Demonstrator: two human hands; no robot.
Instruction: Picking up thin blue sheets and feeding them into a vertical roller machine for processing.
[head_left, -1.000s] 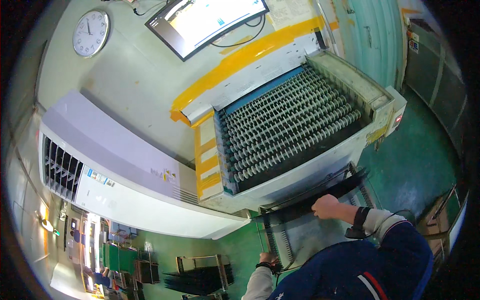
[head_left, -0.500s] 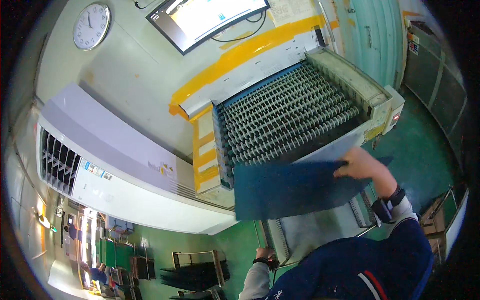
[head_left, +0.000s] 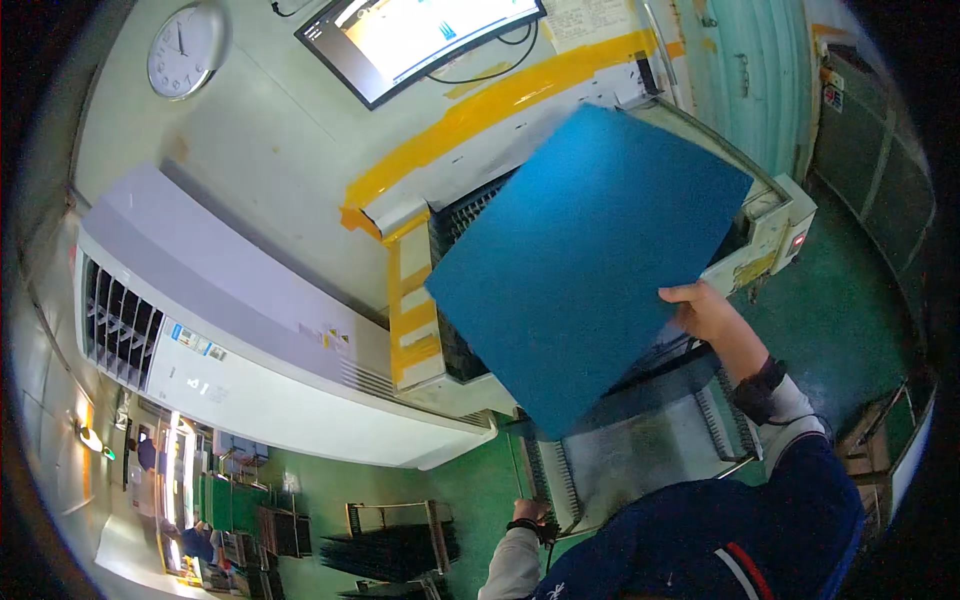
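My right hand (head_left: 705, 312) grips a blue rectangular panel (head_left: 595, 240) at its near right edge, with the thumb on the upper face. Tilted at an angle, the panel hides most of the roller conveyor (head_left: 470, 215); I cannot tell whether it touches the rollers. Low in front of me, my left hand (head_left: 530, 512) is closed at the left side of a slotted metal rack (head_left: 560, 478). The rack stands between me and the conveyor, and a pale sheet-like surface (head_left: 645, 445) shows between its toothed rails.
A long white air conditioner (head_left: 290, 370) lies along the left. Behind the conveyor are a wall screen (head_left: 420, 45) and a clock (head_left: 186, 52). Another rack with dark panels (head_left: 390, 550) stands on the green floor at lower left. A control box with a red light (head_left: 797, 243) sits on the conveyor's right end.
My right hand has swung the panel up and forward from above the rack to over the rollers, turning its broad blue face into view. My left hand stays at the rack.
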